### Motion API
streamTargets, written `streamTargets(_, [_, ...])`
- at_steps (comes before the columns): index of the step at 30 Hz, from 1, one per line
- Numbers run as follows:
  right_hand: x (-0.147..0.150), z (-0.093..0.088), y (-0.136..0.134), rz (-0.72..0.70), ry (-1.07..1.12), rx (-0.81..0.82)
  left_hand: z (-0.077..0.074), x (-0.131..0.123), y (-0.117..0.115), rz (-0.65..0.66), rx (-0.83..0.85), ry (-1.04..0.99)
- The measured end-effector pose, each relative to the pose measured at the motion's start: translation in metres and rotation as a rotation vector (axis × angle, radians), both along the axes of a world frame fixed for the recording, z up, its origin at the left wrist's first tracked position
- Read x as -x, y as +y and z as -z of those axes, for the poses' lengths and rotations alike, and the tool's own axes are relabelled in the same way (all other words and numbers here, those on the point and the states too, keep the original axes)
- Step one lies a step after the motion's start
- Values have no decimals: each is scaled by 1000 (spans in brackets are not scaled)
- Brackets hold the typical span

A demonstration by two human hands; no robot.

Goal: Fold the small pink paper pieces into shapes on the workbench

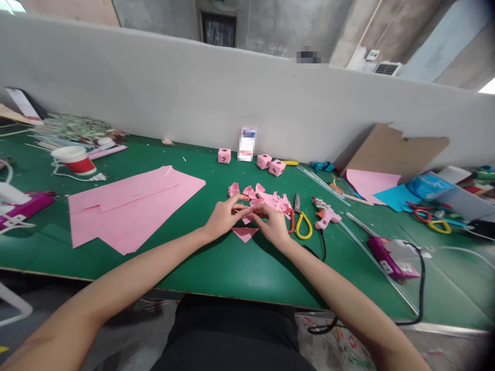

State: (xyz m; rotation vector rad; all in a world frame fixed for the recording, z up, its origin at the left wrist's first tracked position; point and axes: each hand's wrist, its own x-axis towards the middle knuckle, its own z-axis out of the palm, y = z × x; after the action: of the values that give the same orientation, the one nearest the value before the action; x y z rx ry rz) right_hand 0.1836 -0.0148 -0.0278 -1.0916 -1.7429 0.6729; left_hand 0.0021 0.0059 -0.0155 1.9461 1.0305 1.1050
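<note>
Head view: left hand (223,217) and right hand (271,220) at centre, fingertips closed together, both pinching a small pink paper piece (250,210), seemingly two-handed for steadiness. Pink triangle (246,235) just below; cut pink pieces (273,200) just beyond, probably for easy reach. Scissors (297,208), glue gun (327,217) right of centre. Pink cubes (224,156) upper centre, likely parked aside. Paper cup (82,165) left, grey box (472,202) right: contents unclear.
</note>
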Motion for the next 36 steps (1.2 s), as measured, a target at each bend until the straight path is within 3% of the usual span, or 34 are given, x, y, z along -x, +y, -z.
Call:
streamTargets(6, [1,3,0,6,-52,-54,3,1,0,-2,-104,121])
streamTargets(21, [2,3,-4,52,-172,-159,5,-2,-1,40,26,56])
streamTargets(30, [2,0,-1,43,63,-60,0,-2,3,-78,141,-328])
streamTargets(36, [4,5,4,-45,116,120,-2,-2,4,-93,164,-364])
